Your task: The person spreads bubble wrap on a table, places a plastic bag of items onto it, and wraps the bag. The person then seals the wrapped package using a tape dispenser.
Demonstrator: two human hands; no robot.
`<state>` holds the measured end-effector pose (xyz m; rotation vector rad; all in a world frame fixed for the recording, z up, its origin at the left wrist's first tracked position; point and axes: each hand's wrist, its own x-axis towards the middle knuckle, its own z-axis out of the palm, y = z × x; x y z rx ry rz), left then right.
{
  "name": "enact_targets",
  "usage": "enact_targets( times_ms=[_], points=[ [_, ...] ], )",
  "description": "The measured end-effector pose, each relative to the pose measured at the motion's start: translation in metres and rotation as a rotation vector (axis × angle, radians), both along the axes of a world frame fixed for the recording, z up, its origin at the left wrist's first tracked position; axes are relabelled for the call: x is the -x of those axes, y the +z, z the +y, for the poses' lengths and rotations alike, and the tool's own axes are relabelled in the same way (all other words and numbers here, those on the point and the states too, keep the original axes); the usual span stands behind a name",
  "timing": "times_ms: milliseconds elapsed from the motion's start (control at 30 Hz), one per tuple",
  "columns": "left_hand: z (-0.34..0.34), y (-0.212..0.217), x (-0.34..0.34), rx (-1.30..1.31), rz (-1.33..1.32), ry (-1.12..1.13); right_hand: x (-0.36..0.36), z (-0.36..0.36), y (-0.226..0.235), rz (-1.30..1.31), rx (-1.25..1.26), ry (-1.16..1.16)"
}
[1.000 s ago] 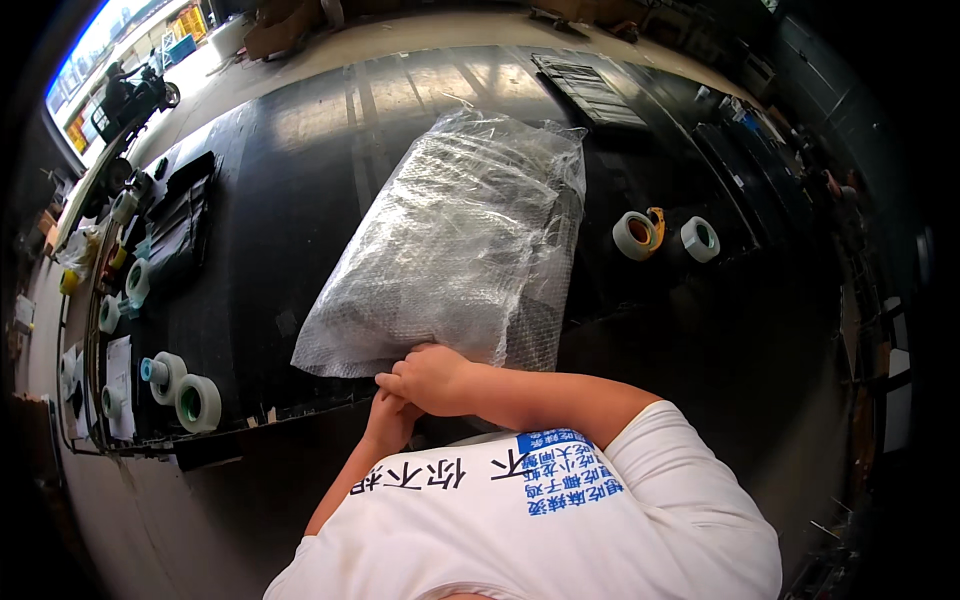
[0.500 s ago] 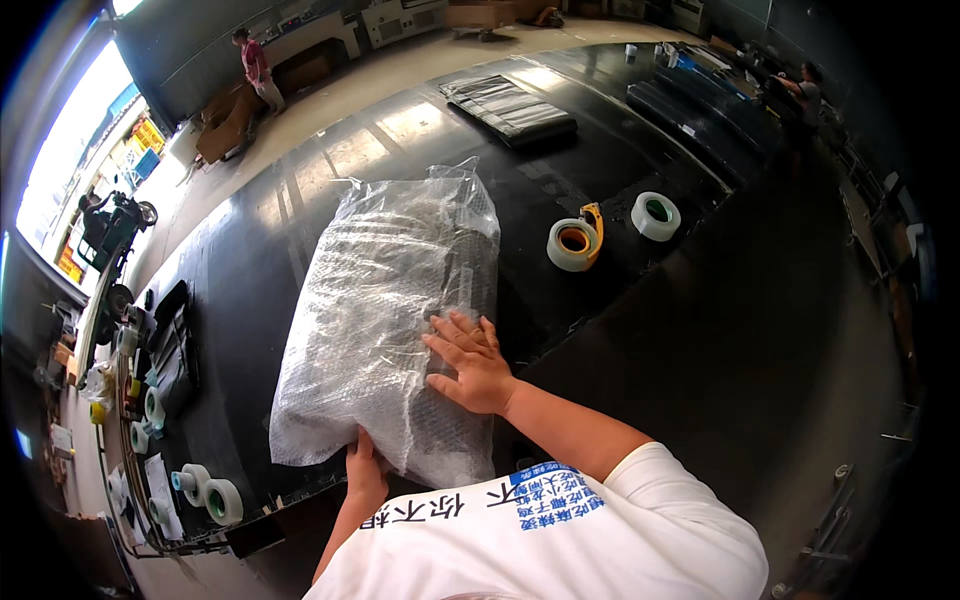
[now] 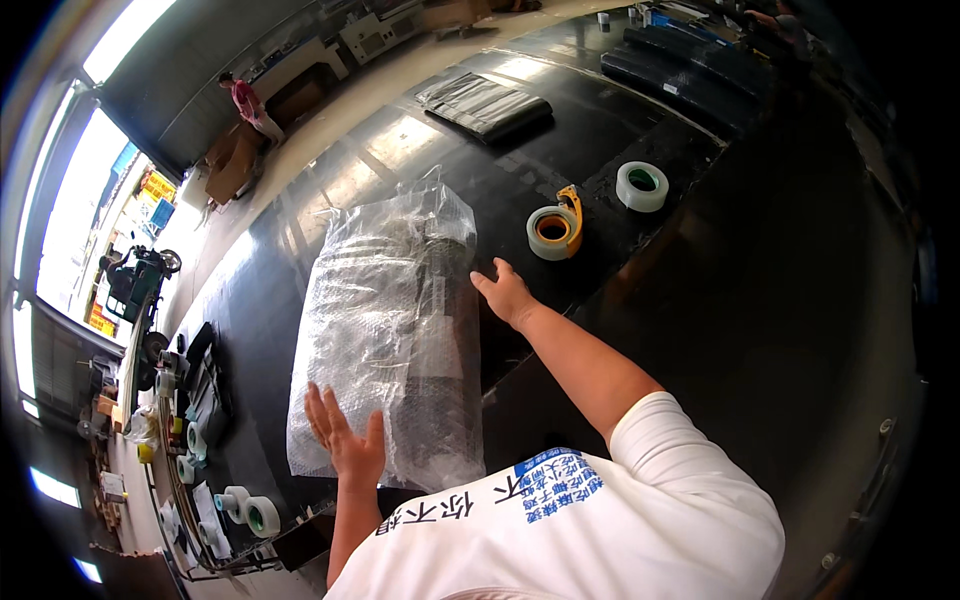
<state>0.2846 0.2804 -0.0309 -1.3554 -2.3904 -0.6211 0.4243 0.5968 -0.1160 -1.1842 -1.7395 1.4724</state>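
Observation:
A large package in clear bubble wrap (image 3: 365, 310) lies flat on the black tabletop (image 3: 255, 330); something dark shows through its right side. My left hand (image 3: 348, 442) is spread over the package's near left part, fingers pointing away from me; I cannot tell whether it presses on the wrap. Just off the package's right edge is my right hand (image 3: 506, 296), empty, its fingers stretched out and thumb apart. Beyond that hand stands an orange tape dispenser (image 3: 573, 225) with a roll of clear tape in it. Farther right lies a loose tape roll (image 3: 628, 190).
A folded dark sheet (image 3: 485, 105) lies on the far part of the table, with black wrapped rolls (image 3: 680, 75) at the far right. Several tape rolls (image 3: 262, 517) and a black bag (image 3: 207, 375) line the left edge. A person (image 3: 248, 105) stands beyond the table.
My right hand has left the top of the package and moved out past its right edge. My left hand has come from under the near edge to over the wrap, fingers spread.

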Motion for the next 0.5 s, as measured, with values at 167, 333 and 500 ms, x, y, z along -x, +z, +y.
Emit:
enact_targets(
  times_ms=[167,333,500],
  points=[
    [0.079,0.008,-0.001,0.35,-0.121,-0.162,0.018,0.062,-0.004,0.15,0.502,-0.029],
    [0.173,0.005,0.044,0.46,-0.218,-0.154,0.047,0.102,0.009,0.327,0.834,0.018],
    [0.309,0.011,0.079,0.62,-0.158,-0.126,0.096,0.169,-0.019,0.527,1.104,0.209]
  ],
)
